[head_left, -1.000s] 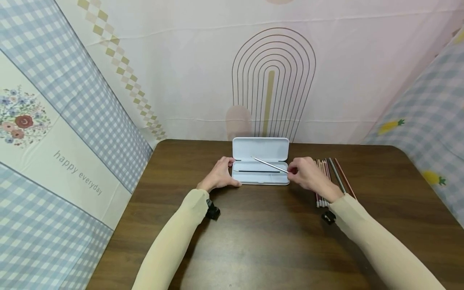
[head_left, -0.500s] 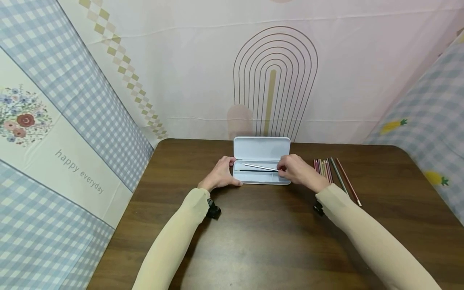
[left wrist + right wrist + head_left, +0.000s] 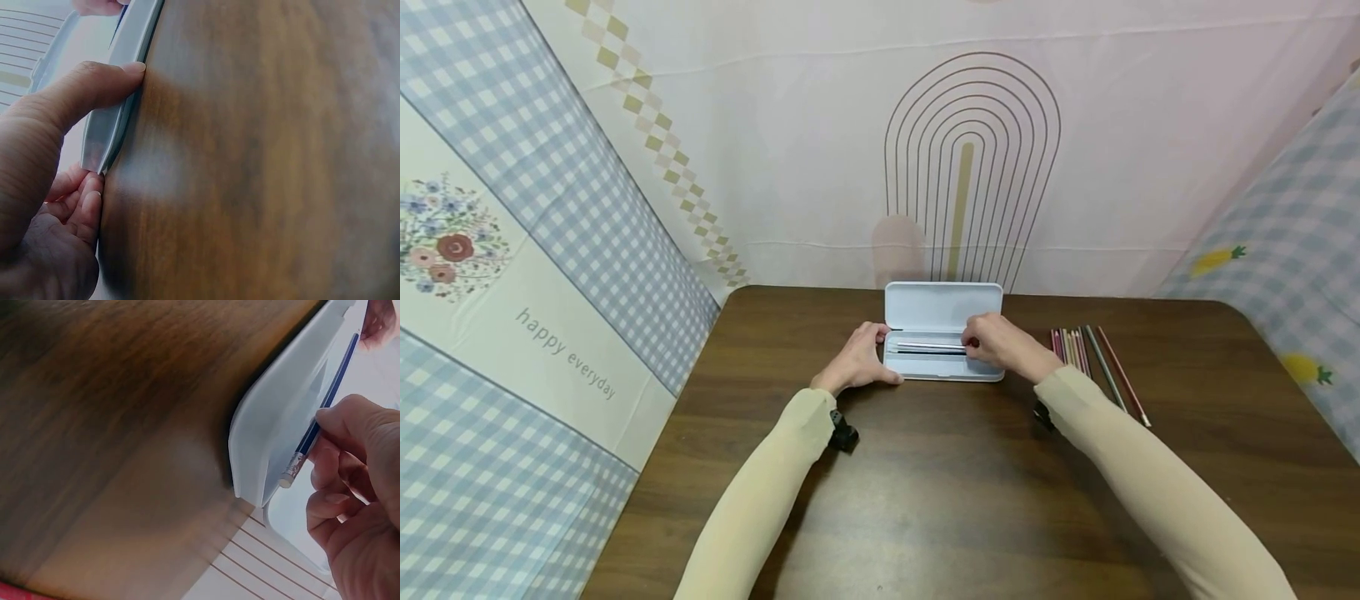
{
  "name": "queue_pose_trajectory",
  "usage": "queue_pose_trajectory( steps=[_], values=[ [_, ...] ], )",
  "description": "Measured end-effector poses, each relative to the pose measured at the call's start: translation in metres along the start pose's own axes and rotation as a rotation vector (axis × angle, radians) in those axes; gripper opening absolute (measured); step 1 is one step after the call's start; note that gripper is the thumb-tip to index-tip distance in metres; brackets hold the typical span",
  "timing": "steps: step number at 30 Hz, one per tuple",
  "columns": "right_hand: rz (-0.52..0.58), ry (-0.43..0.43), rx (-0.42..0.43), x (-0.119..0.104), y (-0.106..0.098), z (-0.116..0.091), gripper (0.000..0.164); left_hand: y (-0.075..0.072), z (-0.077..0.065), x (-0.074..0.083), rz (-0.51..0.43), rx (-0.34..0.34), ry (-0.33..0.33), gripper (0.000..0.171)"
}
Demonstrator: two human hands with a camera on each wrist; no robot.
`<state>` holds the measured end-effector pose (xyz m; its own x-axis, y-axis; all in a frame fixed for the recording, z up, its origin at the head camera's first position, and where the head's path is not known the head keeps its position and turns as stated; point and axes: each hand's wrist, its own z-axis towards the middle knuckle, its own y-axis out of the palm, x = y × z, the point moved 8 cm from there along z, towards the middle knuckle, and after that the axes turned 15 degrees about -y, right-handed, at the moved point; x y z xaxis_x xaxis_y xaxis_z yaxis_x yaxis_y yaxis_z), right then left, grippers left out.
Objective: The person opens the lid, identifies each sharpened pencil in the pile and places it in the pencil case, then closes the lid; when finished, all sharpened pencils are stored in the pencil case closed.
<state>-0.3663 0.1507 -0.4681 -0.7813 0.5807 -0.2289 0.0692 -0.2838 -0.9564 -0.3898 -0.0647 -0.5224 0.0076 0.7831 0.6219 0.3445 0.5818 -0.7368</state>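
Note:
A white pencil case lies open on the table with its lid raised at the back. My left hand holds the case's left end, the thumb on its front wall and the fingers around the end. Over the case's right part, my right hand pinches a dark blue pencil between thumb and fingers. Its white eraser points to the case's right end. The pencil lies nearly lengthwise over the back compartment, near another pencil there; whether it touches the bottom I cannot tell.
Right of the case, several coloured pencils lie side by side on the brown wooden table. A green pencil and a reddish pencil lie slightly apart. A printed cloth hangs behind the table.
My right hand has moved left and in over the case with the pencil. The pencil has gone from slanted to nearly level along the compartment. My left hand has stayed at the case's left end.

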Motion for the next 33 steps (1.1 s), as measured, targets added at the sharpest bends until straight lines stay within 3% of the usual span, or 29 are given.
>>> queue_pose_trajectory(
  steps=[33],
  values=[
    [0.010, -0.007, -0.076, 0.0069, 0.0076, 0.0028, 0.014, -0.0005, -0.0017, 0.0024, 0.007, 0.000, 0.008, 0.088]
  ],
)
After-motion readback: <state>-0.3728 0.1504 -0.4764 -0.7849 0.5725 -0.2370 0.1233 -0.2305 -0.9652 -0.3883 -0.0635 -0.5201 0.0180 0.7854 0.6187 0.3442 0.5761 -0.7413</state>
